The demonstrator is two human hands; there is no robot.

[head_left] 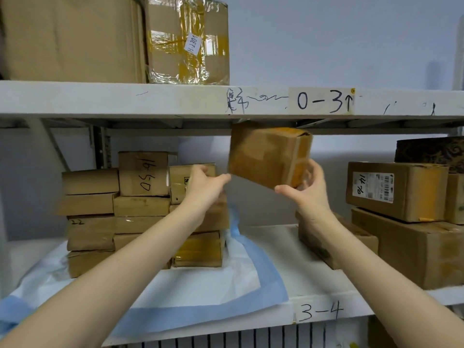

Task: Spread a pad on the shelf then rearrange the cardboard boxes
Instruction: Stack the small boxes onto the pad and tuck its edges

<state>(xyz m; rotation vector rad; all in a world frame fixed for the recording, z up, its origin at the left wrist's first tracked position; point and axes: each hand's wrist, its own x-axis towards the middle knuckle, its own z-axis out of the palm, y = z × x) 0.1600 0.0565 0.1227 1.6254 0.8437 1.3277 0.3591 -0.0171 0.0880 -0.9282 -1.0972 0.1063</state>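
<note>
Head view. White shelf (pixel 313 280); blue-edged pad (pixel 200 292) spread at left, stacked boxes (pixel 140 204) on it. Right hand (pixel 308 194) grip wraps the lower right corner of a tilted cardboard box (pixel 266 156), aloft just right of the stack. Left hand (pixel 203 187), fingers loose, is nearer the stack.

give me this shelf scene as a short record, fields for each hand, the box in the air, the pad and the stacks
right hand: grips the lower right corner of the lifted box
lifted box: tilted, in the air just under the upper shelf
left hand: at the top of the left stack, thumb stretched toward the lifted box; grip unclear
pad: white with blue border, spread under the left stack, rumpled at its right
right boxes: stacked beyond the pad's edge
shelf label: 3-4
</note>
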